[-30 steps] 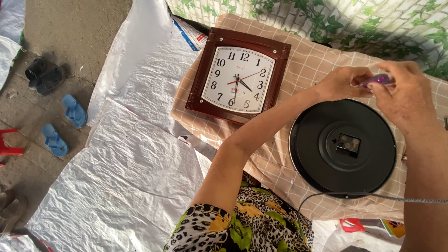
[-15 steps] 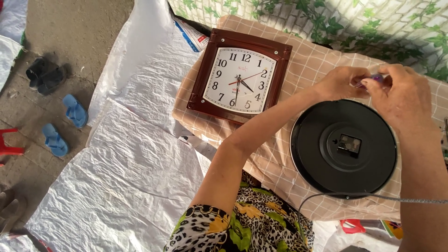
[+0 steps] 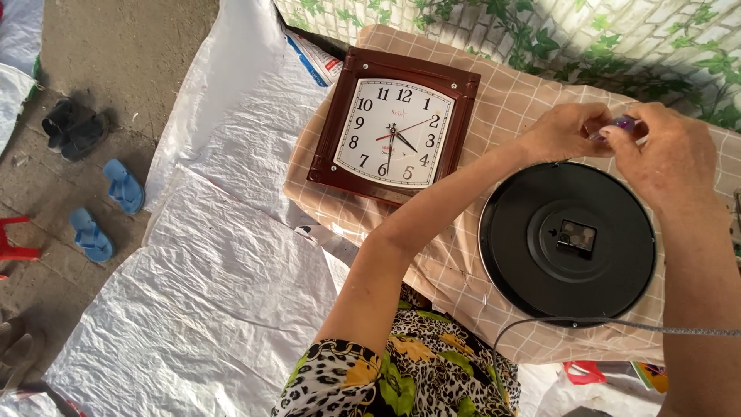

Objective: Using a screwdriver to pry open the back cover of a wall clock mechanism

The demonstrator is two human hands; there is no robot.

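Observation:
My left hand (image 3: 562, 130) and my right hand (image 3: 665, 157) meet above the far edge of a round black clock (image 3: 567, 242) that lies face down, its small movement box showing in the middle. Both pinch a small purple object (image 3: 621, 123) between their fingertips. To the left lies a square brown-framed wall clock (image 3: 394, 127), face up, with a white dial. Both clocks rest on a low table under a beige checked cloth (image 3: 509, 100).
A white crinkled plastic sheet (image 3: 208, 286) covers the ground to the left. Blue sandals (image 3: 108, 208), dark shoes (image 3: 73, 127) and a red stool leg (image 3: 11, 243) lie on the concrete. A thin grey cord (image 3: 617, 324) crosses the table's near edge.
Both hands stay together over the black clock; the fingers have shifted slightly around the purple object. The view has barely moved.

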